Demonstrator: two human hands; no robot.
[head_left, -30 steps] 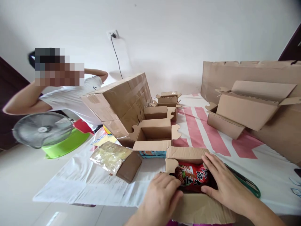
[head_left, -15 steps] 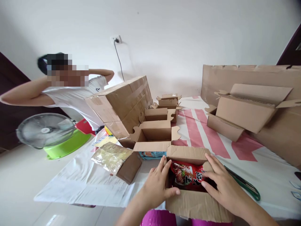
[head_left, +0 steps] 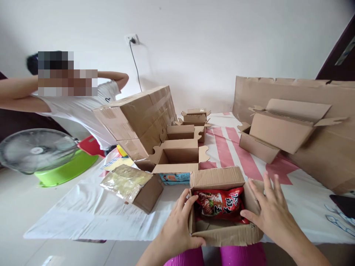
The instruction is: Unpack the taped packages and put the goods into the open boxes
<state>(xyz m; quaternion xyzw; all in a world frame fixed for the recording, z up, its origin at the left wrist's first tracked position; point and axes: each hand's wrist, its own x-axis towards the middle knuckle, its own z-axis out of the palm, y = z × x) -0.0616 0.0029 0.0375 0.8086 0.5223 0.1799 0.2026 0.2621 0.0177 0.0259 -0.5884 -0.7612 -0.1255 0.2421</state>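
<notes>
An open cardboard box sits at the table's near edge, its back flap raised. Inside lies a shiny red food packet with dark and white lettering and a picture of food. My left hand grips the box's left wall, fingers over the rim and thumb by the front corner. At the right wall, my right hand is open with its fingers spread; its thumb reaches over the rim near the packet's end. Whether the thumb touches the packet I cannot tell.
Left of the box lies a taped carton. Behind it open boxes line up beside stacked sealed cartons. More open boxes lean at right. A dark flat object lies far right. A person and a fan are left.
My right hand has spread its fingers and drawn back from the packet to the box's right side. The packet now lies turned and fully in sight. The green-handled cutter is no longer visible.
</notes>
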